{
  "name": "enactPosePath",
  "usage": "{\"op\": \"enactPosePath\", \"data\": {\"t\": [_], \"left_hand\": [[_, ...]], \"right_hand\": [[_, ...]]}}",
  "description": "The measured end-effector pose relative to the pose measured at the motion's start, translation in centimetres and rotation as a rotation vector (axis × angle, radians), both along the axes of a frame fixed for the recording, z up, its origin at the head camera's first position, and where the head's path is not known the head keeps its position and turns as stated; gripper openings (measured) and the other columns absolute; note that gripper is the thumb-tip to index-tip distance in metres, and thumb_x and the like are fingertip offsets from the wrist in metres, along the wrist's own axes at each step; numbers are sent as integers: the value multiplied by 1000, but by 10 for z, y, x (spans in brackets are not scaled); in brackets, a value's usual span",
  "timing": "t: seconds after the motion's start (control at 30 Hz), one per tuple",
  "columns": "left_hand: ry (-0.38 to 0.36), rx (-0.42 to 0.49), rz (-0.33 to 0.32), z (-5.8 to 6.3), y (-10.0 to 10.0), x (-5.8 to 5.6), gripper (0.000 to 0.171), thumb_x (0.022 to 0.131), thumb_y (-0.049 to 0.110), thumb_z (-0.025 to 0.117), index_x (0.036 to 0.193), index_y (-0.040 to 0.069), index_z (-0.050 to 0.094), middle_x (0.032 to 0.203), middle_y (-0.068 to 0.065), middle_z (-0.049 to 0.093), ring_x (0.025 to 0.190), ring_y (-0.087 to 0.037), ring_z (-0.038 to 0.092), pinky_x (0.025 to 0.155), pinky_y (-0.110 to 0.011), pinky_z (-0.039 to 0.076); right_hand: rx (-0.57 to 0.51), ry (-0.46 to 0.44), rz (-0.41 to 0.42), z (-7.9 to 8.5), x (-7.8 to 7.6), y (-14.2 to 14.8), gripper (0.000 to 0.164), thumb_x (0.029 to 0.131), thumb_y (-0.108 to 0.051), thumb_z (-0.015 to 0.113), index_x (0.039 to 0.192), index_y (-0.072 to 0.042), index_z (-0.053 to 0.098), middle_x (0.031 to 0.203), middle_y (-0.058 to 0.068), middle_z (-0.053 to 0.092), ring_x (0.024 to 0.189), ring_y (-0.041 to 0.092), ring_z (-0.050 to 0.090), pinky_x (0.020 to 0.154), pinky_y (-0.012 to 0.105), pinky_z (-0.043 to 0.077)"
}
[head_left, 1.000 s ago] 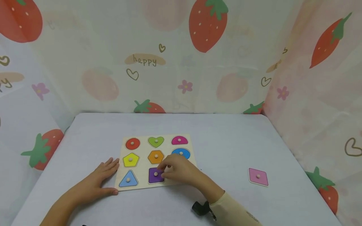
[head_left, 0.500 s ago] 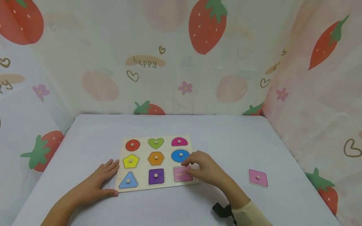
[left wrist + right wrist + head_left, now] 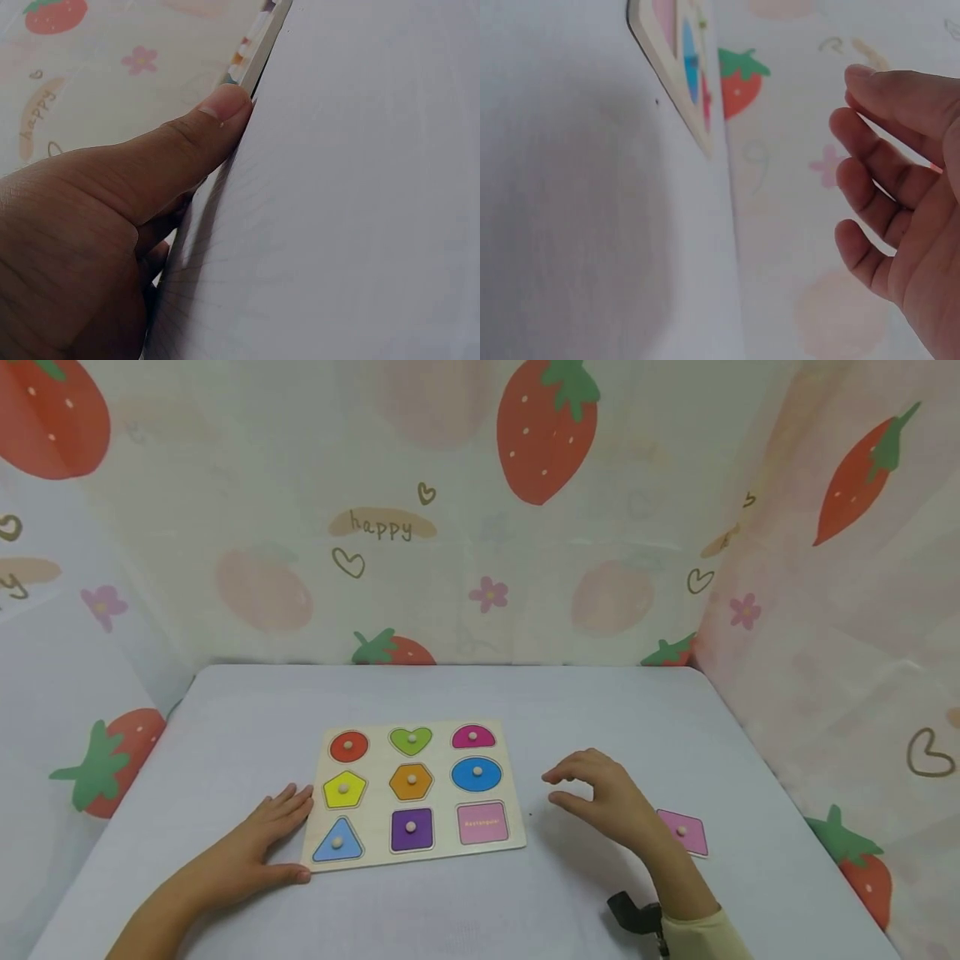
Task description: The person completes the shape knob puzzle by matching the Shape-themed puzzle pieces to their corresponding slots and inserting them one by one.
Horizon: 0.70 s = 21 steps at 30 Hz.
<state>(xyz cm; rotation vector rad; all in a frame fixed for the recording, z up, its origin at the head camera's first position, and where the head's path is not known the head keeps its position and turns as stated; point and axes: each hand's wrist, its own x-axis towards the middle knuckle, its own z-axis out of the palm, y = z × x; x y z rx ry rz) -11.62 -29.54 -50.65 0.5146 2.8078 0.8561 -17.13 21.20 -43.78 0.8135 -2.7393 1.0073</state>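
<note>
A wooden peg puzzle board [image 3: 450, 818] lies on the white table, its knobbed shapes in rows. Knobbed pieces fill most recesses, among them a purple square [image 3: 401, 839] and a blue oval [image 3: 487, 781]. At the near right corner a pink rectangular recess [image 3: 483, 832] shows printed lettering. My left hand [image 3: 251, 843] rests by the board's left edge with fingers spread, the thumb touching its near left corner. To the right of the board my right hand [image 3: 607, 797] hovers with loosely bent fingers and nothing in them. Beyond its wrist lies a pink rectangular piece [image 3: 692, 833] with a knob, partly covered by the forearm.
A black wrist camera [image 3: 633, 914] hangs at my right wrist. Behind the table [image 3: 600, 702] stands a strawberry-print cloth backdrop [image 3: 420, 593], with more cloth along both sides.
My right hand has moved right, from over the board's near right part to off the board, uncovering the pink recess. The left hand has stayed by the board's left edge.
</note>
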Motion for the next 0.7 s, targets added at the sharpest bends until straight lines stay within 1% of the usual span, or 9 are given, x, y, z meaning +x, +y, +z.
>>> {"op": "enactPosePath", "data": {"t": [0.13, 0.2, 0.27, 0.33, 0.37, 0.43, 0.47, 0.63, 0.7], "left_hand": [[-2, 5, 0, -1, 0, 0, 108, 76, 69, 76, 158, 10, 38, 169, -4, 28, 158, -38, 13, 109, 0, -13], [-12, 8, 6, -1, 0, 0, 108, 76, 68, 76, 159, 10, 38, 169, -4, 28, 158, -38, 13, 113, -3, -12], [-25, 7, 14, 0, 1, 0, 108, 76, 68, 77, 159, 11, 38, 169, -3, 28, 158, -37, 12, 121, -13, -10], [-38, 3, 22, 1, 1, -1, 108, 75, 68, 77, 159, 12, 38, 169, -3, 27, 158, -37, 11, 128, -28, -6], [-44, 2, 25, 2, 2, -1, 108, 75, 68, 77, 159, 12, 38, 170, -3, 27, 159, -37, 11, 129, -35, -4], [-47, 2, 26, 3, 2, -1, 108, 75, 68, 77, 159, 12, 38, 170, -3, 27, 159, -37, 10, 130, -43, -1], [-48, 3, 26, 3, 2, -1, 108, 75, 67, 78, 159, 12, 38, 170, -3, 27, 158, -37, 11, 130, -44, -1], [-52, 11, 23, 5, 3, -1, 108, 75, 66, 79, 159, 10, 39, 169, -5, 27, 158, -38, 10, 128, -34, -6], [-49, 10, 19, 5, 3, -1, 108, 75, 66, 78, 158, 10, 39, 169, -5, 27, 158, -38, 10, 126, -25, -10]], "right_hand": [[-6, 56, -26, 0, -1, 17, 29, 86, -15, 84, 111, -28, 75, 108, -17, 70, 103, 8, 60, 89, 41, 57], [-6, 69, -40, 1, -1, 25, 29, 86, -15, 84, 111, -28, 75, 109, -17, 70, 103, 11, 61, 88, 38, 56], [-1, 75, -55, 0, -1, 34, 29, 86, -15, 84, 111, -28, 75, 109, -15, 70, 102, 13, 61, 87, 34, 55], [10, 85, -78, 0, -2, 44, 29, 86, -15, 84, 111, -27, 75, 109, -13, 71, 101, 14, 60, 84, 29, 53], [12, 88, -89, 0, -2, 49, 28, 86, -14, 84, 110, -26, 76, 108, -12, 72, 100, 15, 60, 83, 29, 52], [22, 88, -114, -2, -3, 60, 28, 86, -14, 84, 110, -26, 76, 106, -9, 73, 98, 17, 60, 79, 27, 50], [26, 83, -127, -2, -3, 65, 27, 86, -14, 84, 110, -26, 76, 105, -8, 73, 97, 17, 60, 78, 28, 50], [48, 21, -172, -5, -4, 89, 23, 90, -18, 80, 111, -26, 75, 104, -7, 72, 96, 20, 59, 80, 34, 50], [63, -1, -180, -6, -3, 98, 21, 91, -20, 79, 112, -24, 75, 105, -6, 71, 96, 21, 58, 82, 36, 50]]}}
